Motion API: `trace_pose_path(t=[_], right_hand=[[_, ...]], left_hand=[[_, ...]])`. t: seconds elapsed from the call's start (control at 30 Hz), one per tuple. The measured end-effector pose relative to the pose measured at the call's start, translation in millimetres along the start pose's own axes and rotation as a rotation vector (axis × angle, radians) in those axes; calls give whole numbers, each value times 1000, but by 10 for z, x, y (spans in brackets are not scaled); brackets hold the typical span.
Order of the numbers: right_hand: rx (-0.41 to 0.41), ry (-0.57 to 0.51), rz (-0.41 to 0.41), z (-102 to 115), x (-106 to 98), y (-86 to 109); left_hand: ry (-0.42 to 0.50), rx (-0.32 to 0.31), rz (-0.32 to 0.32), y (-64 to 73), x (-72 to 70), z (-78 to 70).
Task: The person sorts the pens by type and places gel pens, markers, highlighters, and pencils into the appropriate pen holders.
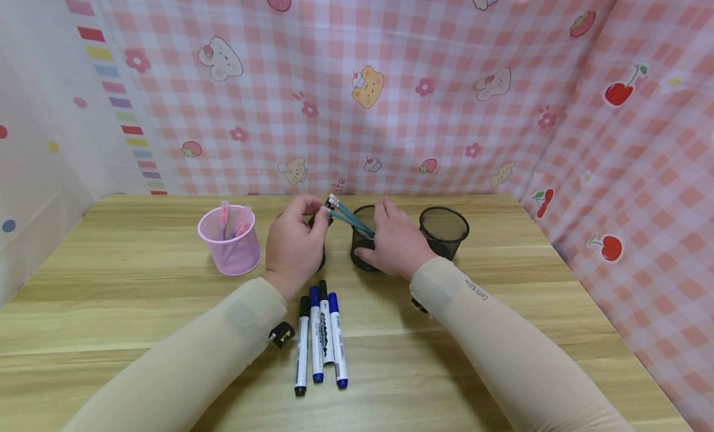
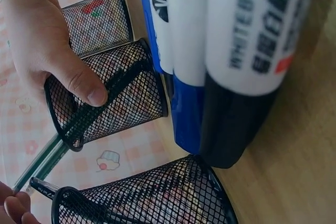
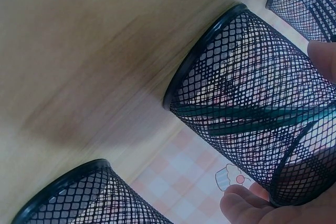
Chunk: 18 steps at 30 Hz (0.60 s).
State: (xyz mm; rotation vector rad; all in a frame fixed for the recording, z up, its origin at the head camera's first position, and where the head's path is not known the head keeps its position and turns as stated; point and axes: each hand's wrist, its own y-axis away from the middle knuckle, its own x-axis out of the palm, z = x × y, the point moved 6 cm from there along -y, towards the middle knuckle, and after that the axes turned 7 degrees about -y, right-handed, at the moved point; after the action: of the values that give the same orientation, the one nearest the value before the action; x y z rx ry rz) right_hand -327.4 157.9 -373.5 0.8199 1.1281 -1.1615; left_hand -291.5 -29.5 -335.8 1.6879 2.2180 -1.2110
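Observation:
My left hand (image 1: 295,243) pinches the upper ends of slim teal pens (image 1: 351,219), which lean out of the middle black mesh pen cup (image 3: 252,77). Around that cup's mouth my right hand (image 1: 398,240) grips, thumb (image 2: 86,85) on the near side and fingers (image 3: 244,205) across at the rim. Through the mesh the pens' lower parts show slanting to the base. Behind my left hand stands another black mesh cup (image 2: 152,198), mostly hidden in the head view, with a dark pen (image 2: 44,187) sticking out of it.
A pink pen cup (image 1: 237,258) with pink-topped pens stands at the left. A third black mesh cup (image 1: 446,233) is at the right. Several whiteboard markers (image 1: 322,333) lie side by side in front, beside a small black object (image 1: 282,334). A checked cloth (image 1: 334,128) hangs behind the table.

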Motion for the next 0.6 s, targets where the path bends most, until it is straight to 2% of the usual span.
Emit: trace_pose_path(t=[0.3,0.6], right_hand=[[2,-5,6,9,3,-2],[0,-1,1,12,0,1]], left_hand=[[-63,-15,53,-29,2,-13],[-69,-25,58,-58,6,-15]])
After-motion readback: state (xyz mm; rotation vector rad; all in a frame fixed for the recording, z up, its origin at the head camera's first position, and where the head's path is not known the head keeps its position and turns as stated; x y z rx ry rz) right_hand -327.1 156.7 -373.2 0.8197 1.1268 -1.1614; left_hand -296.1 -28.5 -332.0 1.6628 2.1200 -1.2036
